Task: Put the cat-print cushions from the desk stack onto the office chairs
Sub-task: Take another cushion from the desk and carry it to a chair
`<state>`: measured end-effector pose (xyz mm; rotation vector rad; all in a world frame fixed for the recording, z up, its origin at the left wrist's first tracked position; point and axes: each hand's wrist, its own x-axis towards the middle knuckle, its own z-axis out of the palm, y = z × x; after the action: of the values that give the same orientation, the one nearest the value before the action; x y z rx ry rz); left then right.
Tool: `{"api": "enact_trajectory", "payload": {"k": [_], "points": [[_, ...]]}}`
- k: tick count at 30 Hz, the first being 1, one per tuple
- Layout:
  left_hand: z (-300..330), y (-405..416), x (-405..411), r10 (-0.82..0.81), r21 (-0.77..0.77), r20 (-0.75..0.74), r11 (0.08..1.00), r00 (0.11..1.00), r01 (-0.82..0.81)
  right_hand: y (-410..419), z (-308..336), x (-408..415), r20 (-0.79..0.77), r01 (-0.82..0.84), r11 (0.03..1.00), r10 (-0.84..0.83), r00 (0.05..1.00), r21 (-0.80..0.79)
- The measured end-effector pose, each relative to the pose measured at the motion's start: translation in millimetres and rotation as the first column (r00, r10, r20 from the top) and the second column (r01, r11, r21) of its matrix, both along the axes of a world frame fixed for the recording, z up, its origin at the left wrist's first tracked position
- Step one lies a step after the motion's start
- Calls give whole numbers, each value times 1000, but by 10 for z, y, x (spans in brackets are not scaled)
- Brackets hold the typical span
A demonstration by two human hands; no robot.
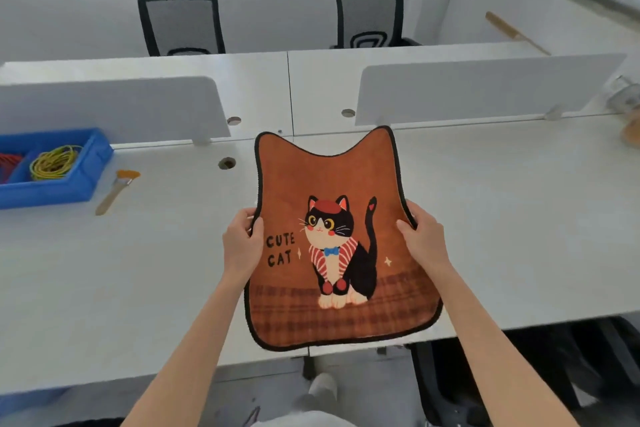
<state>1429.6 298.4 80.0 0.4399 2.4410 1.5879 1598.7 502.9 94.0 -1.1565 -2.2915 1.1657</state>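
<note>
Cushion: the cat cushion [332, 239] is held flat above the surface [485, 219].
Left hand [242, 243]: pinches its left edge.
Right hand [420, 239]: pinches its right edge.
Tip: I'd keep it level.

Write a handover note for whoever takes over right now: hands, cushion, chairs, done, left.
Left hand: grips the left edge of the brown cat-shaped "CUTE CAT" print cushion.
Right hand: grips its right edge.
Cushion: held flat, print up, over the near edge of the white desk. No desk stack is in view.
Chairs: two black mesh-back office chairs beyond the far desk, seats hidden; another dark chair below the near desk edge at right.
Done: cushion picked up.
Left: set it on a chair seat; other chairs cannot be judged from here.
</note>
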Motion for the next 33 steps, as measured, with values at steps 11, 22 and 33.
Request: {"api": "enact_trajectory", "payload": {"k": [11, 22, 33], "points": [[-1069, 240, -714, 88, -303, 308, 953, 947, 10, 829, -1072, -489, 367, 111, 985, -56, 928, -129], [-1133, 355, -580, 106, -446, 9, 890, 994, -90, 1044, -1127, -210, 387, 209, 977, -178, 905, -39], [-768, 1788, 1022, -765, -153, 118, 615, 633, 773, 659, -30, 2338, 218, 700, 695, -718, 662, 164]]}}
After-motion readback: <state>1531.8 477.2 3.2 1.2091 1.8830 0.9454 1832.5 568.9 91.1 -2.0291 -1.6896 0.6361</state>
